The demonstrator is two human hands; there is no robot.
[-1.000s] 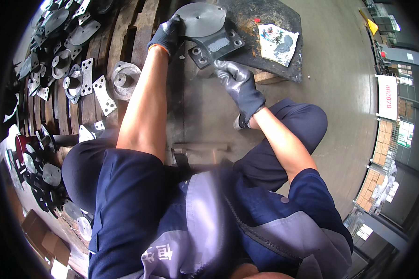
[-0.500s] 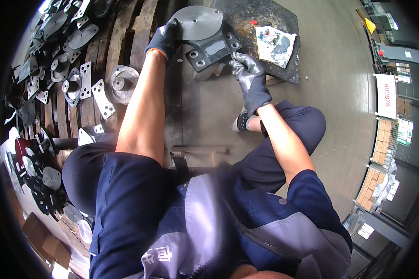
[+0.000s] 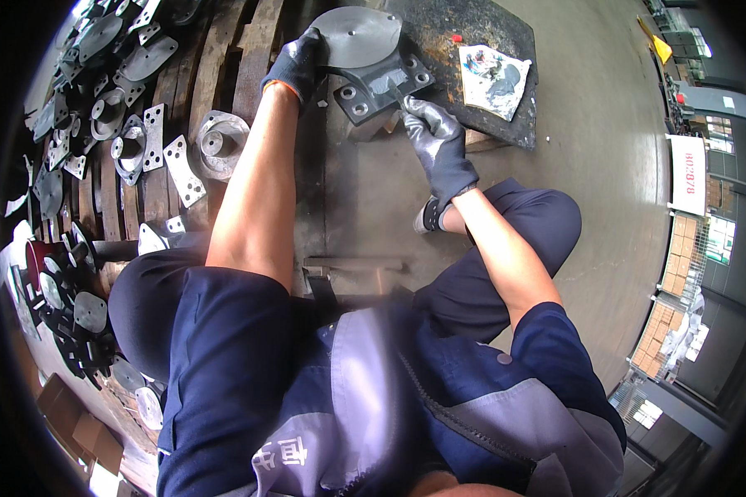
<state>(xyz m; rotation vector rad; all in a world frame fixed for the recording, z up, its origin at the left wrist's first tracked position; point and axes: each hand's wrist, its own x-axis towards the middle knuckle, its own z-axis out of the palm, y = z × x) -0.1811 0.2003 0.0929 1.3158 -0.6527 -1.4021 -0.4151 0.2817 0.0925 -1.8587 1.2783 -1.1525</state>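
Note:
A grey metal bracket (image 3: 381, 85) with a large round plate (image 3: 358, 39) and a drilled flange is held up at the near edge of a dark worktable. My left hand (image 3: 296, 66), in a dark work glove, grips the left rim of the round plate. My right hand (image 3: 436, 132), gloved with a worn grey palm, is closed close to the flange's near right edge. Its fingertips pinch something thin at the bracket's web, too small to make out. The bracket's underside is hidden.
On the dark, stained worktable (image 3: 439, 37) lie a smudged white sheet (image 3: 495, 83) and a small red piece (image 3: 457, 38). To the left, a wooden pallet (image 3: 211, 62) carries several loose metal parts, including a flanged hub (image 3: 221, 145). Shelving with brown boxes (image 3: 681, 248) lines the far right.
My right hand has shifted left along the flange, toward the middle of the bracket. The bracket and my left hand have moved very slightly right.

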